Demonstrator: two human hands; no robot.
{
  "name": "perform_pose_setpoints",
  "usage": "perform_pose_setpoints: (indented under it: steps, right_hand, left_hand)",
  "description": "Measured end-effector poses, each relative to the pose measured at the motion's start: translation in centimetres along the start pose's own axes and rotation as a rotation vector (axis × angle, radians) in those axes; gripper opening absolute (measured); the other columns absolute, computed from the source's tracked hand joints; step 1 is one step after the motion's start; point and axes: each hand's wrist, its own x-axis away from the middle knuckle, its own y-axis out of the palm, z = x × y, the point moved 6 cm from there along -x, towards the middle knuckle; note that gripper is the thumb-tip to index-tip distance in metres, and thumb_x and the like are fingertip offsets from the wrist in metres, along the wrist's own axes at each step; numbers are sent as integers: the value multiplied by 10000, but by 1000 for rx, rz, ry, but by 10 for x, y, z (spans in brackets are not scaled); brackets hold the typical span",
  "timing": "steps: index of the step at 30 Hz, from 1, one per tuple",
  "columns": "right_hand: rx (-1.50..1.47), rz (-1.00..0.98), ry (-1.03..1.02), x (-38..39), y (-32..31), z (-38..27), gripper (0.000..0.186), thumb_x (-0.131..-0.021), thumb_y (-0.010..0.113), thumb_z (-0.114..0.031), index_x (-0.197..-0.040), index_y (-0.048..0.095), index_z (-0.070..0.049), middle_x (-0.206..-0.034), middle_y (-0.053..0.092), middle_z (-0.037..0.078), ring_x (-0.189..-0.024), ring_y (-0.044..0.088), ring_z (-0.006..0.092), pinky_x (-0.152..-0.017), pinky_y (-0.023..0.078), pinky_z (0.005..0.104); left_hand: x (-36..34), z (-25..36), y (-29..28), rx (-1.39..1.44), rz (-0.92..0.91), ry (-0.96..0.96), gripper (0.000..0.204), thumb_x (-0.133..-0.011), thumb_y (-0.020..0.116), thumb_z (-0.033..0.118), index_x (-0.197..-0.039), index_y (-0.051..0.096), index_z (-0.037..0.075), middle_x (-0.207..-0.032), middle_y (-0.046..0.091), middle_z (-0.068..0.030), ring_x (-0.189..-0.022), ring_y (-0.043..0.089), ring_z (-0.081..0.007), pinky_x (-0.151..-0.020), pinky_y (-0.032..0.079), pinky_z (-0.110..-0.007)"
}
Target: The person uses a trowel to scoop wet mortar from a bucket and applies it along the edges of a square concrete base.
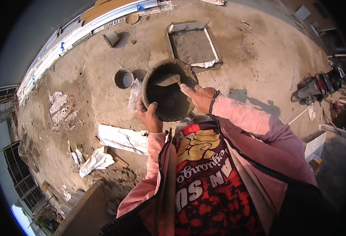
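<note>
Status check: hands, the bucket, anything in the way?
Left hand grips bucket rim. Right hand holds trowel inside it. Round hole beside bucket; nothing blocking.

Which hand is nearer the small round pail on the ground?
Left. The left hand grips the bowl's near rim, closer to the pail; the right hand holds the trowel farther away.

Both pink-sleeved arms bend inward at chest height; left hand curled in a grip, right hand fingers closed, reaching forward.
</note>
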Motion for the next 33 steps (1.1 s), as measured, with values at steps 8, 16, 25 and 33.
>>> perform_pose_setpoints:
  steps: [8,16,25,33]
  right_hand:
    - [-20,-132,-61,6,42,-2,604,-828,471,-64,-1412,337,-136,-886,611,238,-782,626,402,-675,492,489]
    - [-54,-233,-236,-9,73,-27,660,-758,559,-65,-1362,318,44,-794,641,228,-759,655,369,-623,504,466]
    - [144,-362,-344,-33,95,-40,638,-779,548,-73,-1312,299,176,-757,630,281,-684,655,373,-650,495,497]
    - [-451,-421,56,-28,97,-15,376,-817,501,-143,-1175,493,-28,-936,619,241,-903,604,435,-811,470,490]
  left_hand:
    - [25,-4,-33,59,152,-38,484,-706,516,-67,-1190,507,-68,-1095,601,-136,-972,586,-212,-883,459,-306]
    - [28,22,-48,-8,248,17,449,-733,534,-45,-1180,508,-71,-1070,600,-130,-946,575,-207,-882,450,-313]
    - [26,30,-26,-169,218,90,459,-764,536,-20,-1215,498,-92,-1114,583,-149,-971,574,-207,-893,450,-307]
    - [23,28,-17,-164,124,65,540,-758,554,-3,-1282,460,-94,-1250,517,-178,-1116,529,-229,-981,404,-325]
